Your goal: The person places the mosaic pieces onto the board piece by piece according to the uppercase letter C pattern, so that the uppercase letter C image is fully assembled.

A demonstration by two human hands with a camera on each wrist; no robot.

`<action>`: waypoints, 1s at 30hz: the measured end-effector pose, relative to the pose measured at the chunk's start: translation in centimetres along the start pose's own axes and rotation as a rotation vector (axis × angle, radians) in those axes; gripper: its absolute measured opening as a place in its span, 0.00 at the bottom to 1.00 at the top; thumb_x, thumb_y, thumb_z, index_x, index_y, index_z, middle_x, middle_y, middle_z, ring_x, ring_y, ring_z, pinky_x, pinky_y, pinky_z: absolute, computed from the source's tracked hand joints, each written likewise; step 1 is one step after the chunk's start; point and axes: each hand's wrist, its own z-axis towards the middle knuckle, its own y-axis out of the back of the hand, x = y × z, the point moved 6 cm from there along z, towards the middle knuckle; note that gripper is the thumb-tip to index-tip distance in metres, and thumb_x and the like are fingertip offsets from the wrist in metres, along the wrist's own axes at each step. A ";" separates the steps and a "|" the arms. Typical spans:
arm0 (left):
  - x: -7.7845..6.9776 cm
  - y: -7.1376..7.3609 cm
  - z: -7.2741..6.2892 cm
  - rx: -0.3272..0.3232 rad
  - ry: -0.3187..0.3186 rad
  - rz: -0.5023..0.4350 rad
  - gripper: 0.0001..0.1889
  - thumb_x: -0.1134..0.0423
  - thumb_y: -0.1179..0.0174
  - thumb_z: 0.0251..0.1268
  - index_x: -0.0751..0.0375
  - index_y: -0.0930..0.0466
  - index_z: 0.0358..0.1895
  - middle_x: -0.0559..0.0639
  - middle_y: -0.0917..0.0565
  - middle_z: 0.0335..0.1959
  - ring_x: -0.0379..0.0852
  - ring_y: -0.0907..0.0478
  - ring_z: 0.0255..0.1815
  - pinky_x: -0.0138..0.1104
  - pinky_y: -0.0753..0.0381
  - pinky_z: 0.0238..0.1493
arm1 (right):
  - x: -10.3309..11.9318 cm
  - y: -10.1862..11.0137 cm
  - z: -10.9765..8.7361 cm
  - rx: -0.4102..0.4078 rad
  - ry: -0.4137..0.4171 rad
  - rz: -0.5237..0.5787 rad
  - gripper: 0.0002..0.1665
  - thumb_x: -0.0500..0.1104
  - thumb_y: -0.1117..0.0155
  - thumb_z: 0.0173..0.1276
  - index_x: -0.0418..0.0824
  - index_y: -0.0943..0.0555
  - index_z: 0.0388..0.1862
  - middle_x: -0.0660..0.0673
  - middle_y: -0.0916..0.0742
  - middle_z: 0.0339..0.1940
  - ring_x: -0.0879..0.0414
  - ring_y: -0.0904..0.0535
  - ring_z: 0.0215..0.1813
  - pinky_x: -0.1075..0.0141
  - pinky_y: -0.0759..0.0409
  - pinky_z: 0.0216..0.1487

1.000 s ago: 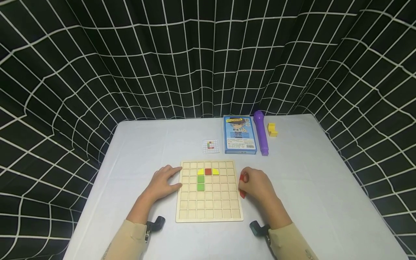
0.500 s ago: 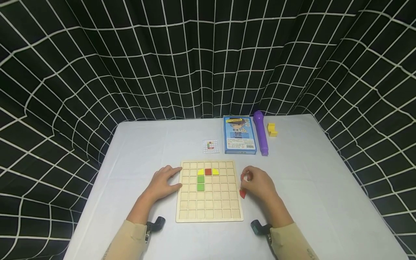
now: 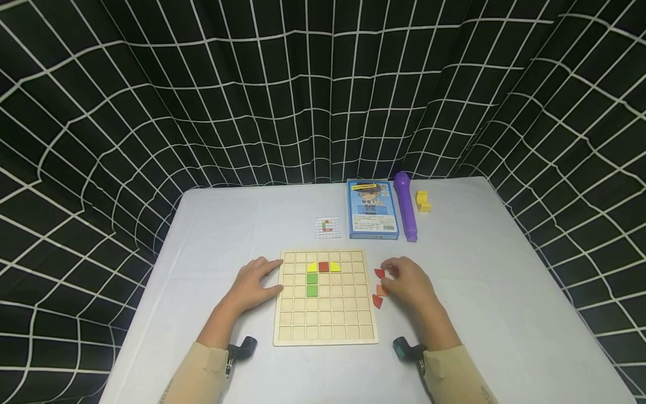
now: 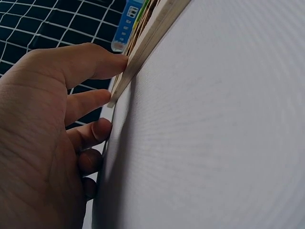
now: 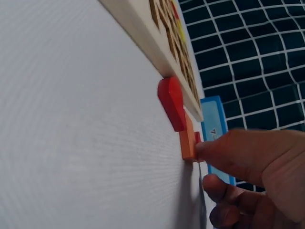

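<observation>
A square wooden grid board (image 3: 325,331) lies flat on the table. Set in it are two yellow tiles (image 3: 335,267) with cut or rounded corners, a red square tile (image 3: 323,267) between them, and two green square tiles (image 3: 312,290). My left hand (image 3: 249,285) touches the board's left edge with spread thumb and forefinger. Just right of the board, my right hand (image 3: 410,283) curls its forefinger and thumb about a small red tile (image 3: 379,273). Close under that thumb lies an orange tile (image 5: 187,143). A second red tile (image 5: 170,102) rests nearer the front, beside the board.
Behind the board lies a small pattern card (image 3: 327,227). A blue box (image 3: 372,210), a purple microphone-shaped object (image 3: 406,207) and a yellow block (image 3: 423,202) stand farther back on the white table (image 3: 227,219). Black curtains (image 3: 323,90) with white grid lines surround it.
My right hand has shifted slightly right, away from the board, and the upper red tile with it. The red tiles have come apart and the orange tile now shows. My left hand stays put.
</observation>
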 end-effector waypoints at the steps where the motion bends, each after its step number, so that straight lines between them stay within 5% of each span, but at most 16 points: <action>1: 0.0 0.0 0.0 0.000 0.002 0.000 0.36 0.46 0.28 0.57 0.48 0.23 0.71 0.39 0.26 0.39 0.42 0.33 0.41 0.42 0.32 0.50 | 0.1 0.0 0.1 0.003 0.005 -0.010 0.21 0.40 0.28 0.56 0.37 0.13 0.50 0.43 0.15 0.40 0.46 0.22 0.44 0.47 0.23 0.52; 11: -0.1 0.0 0.0 -0.001 0.012 -0.002 0.36 0.46 0.28 0.57 0.48 0.23 0.71 0.39 0.26 0.40 0.42 0.33 0.41 0.42 0.31 0.50 | 0.1 -0.1 0.2 0.000 -0.034 0.012 0.20 0.41 0.28 0.61 0.35 0.13 0.52 0.42 0.12 0.42 0.44 0.19 0.46 0.46 0.22 0.53; 19: -0.1 0.0 0.0 -0.002 0.015 -0.009 0.36 0.46 0.28 0.57 0.48 0.23 0.71 0.39 0.26 0.39 0.42 0.33 0.41 0.42 0.31 0.50 | 2.4 0.9 -0.7 -0.020 -0.028 0.190 0.20 0.41 0.27 0.64 0.37 0.14 0.54 0.45 0.13 0.41 0.52 0.24 0.33 0.62 0.25 0.30; 30: -0.1 -0.1 0.0 0.001 0.021 -0.001 0.36 0.46 0.28 0.57 0.48 0.23 0.71 0.39 0.25 0.40 0.41 0.33 0.41 0.42 0.31 0.50 | 6.3 1.5 -2.0 -0.029 0.075 0.232 0.20 0.41 0.26 0.64 0.39 0.13 0.55 0.48 0.12 0.42 0.50 0.27 0.39 0.62 0.28 0.32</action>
